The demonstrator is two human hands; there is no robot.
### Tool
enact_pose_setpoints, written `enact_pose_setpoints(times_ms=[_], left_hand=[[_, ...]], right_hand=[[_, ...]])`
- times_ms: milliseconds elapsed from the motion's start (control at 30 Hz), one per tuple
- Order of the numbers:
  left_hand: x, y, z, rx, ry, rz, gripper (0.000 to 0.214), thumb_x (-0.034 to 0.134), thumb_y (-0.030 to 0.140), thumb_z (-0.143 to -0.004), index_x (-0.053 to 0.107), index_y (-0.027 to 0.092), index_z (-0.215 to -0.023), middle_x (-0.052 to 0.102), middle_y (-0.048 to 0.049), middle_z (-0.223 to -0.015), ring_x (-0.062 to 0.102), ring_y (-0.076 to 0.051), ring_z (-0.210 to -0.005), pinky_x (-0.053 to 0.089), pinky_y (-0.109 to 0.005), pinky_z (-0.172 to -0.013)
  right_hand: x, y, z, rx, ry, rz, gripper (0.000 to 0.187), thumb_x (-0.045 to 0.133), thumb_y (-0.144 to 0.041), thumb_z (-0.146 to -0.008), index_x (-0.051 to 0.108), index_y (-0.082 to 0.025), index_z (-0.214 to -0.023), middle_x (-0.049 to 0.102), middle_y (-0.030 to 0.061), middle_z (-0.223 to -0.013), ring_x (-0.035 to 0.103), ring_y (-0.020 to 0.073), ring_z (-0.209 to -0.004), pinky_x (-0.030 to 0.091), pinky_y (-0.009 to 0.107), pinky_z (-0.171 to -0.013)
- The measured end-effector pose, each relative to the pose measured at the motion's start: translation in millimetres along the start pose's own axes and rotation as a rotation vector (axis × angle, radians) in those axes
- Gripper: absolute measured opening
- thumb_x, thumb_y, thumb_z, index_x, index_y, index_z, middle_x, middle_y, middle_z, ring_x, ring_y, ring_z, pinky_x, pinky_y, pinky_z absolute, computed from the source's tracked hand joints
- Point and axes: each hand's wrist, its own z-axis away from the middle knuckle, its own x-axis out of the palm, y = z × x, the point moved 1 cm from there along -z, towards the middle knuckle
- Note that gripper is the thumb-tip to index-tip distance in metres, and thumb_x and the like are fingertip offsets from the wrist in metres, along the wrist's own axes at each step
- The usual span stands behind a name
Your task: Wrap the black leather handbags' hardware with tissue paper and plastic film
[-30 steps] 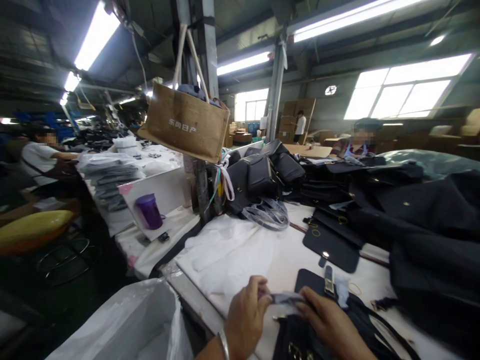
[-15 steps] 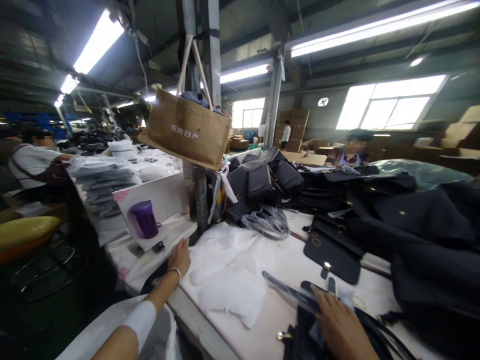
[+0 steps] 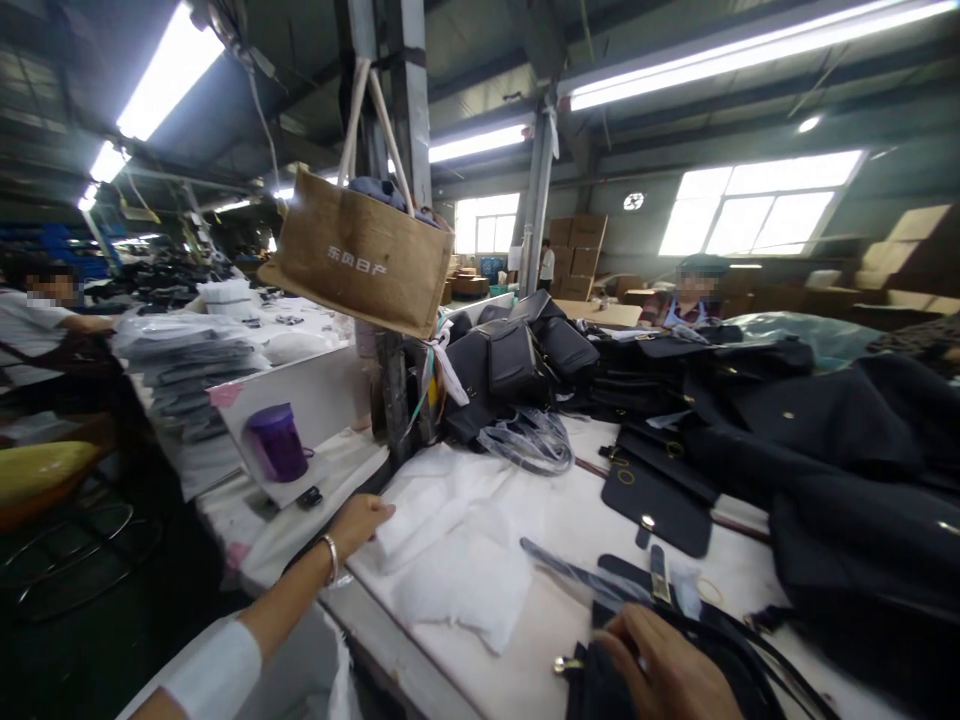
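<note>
My left hand point(image 3: 361, 525) is at the table's left edge, beside soft white packing sheets point(image 3: 442, 480). Its fingers are drawn together at the tips; whether a sheet edge lies between them is hidden. Toward the front right, my right hand point(image 3: 664, 655) is curled over a black handbag point(image 3: 592, 675) with a gold-coloured clasp. Its fingers are bent together, and what they grip does not show. A black strap in clear plastic wrap point(image 3: 562, 568) extends from beside this hand toward the packing. A white pillow-like pad point(image 3: 472, 595) lies between my hands.
Black bags point(image 3: 525, 355) are piled at the back and right of the table. A flat black bag piece point(image 3: 660, 500) lies before them. A purple mug point(image 3: 279, 440) stands left of a metal post point(image 3: 394, 400), where a brown tote point(image 3: 360, 250) hangs. A co-worker point(image 3: 694, 295) is across the table.
My left hand has gone from lying with fingers extended on the table edge to drawn-together fingertips. My right hand has curled its fingers and moved slightly down. The view has shifted a little right.
</note>
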Motion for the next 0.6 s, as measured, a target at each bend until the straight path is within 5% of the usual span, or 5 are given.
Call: enact_pose_setpoints(times_ms=[167,200,267,333,600], left_hand=[[34.5,27.3,54.5,0.009,-0.15,0.356,0.041,0.053,0.055,-0.083,0.056,0.017,-0.069,0.059,0.0031,-0.06,0.063,-0.014,-0.058,0.053,-0.029,-0.059],[40.6,33.4,62.1,0.01,-0.17,0.406,0.042,0.054,0.058,-0.08,0.057,0.017,-0.069,0.06,0.0022,-0.06,0.065,-0.016,-0.059,0.052,-0.029,-0.058],[50.1,44.3,72.6,0.014,-0.198,0.481,0.043,0.055,0.06,-0.075,0.057,0.017,-0.069,0.062,0.0008,-0.059,0.066,-0.018,-0.058,0.051,-0.028,-0.056],[56.1,52.5,78.1,0.028,-0.208,0.519,0.042,0.054,0.059,-0.073,0.057,0.017,-0.065,0.06,0.0011,-0.052,0.063,-0.017,-0.051,0.047,-0.026,-0.051],[65.9,70.2,86.2,0.096,-0.178,0.552,0.036,0.054,0.051,-0.073,0.046,0.021,-0.054,0.042,0.008,-0.037,0.041,-0.01,-0.034,0.028,-0.022,-0.039]], right_hand=[[21.3,-82.3,-36.7,-0.037,-0.073,-0.04,0.021,0.065,-0.036,-0.087,0.054,-0.022,-0.076,0.062,0.001,-0.073,0.062,0.0212,-0.068,0.046,0.031,-0.06],[27.3,-96.0,-43.8,-0.067,-0.065,-0.068,0.019,0.07,-0.034,-0.083,0.057,-0.021,-0.086,0.064,0.0029,-0.081,0.062,0.0228,-0.075,0.048,0.033,-0.064],[39.7,-117.8,-56.0,-0.135,-0.044,-0.101,0.048,0.079,-0.031,-0.075,0.054,-0.019,-0.114,0.064,0.0078,-0.102,0.062,0.0258,-0.088,0.05,0.036,-0.073],[50.9,-131.7,-65.4,-0.176,-0.043,-0.089,0.067,0.083,-0.027,-0.07,0.048,-0.019,-0.125,0.063,0.0099,-0.11,0.061,0.0277,-0.093,0.05,0.038,-0.077],[68.8,-145.3,-77.7,-0.108,0.02,-0.146,0.063,0.08,-0.035,-0.072,0.046,-0.017,-0.122,0.061,0.0119,-0.111,0.059,0.0293,-0.096,0.049,0.041,-0.078]])
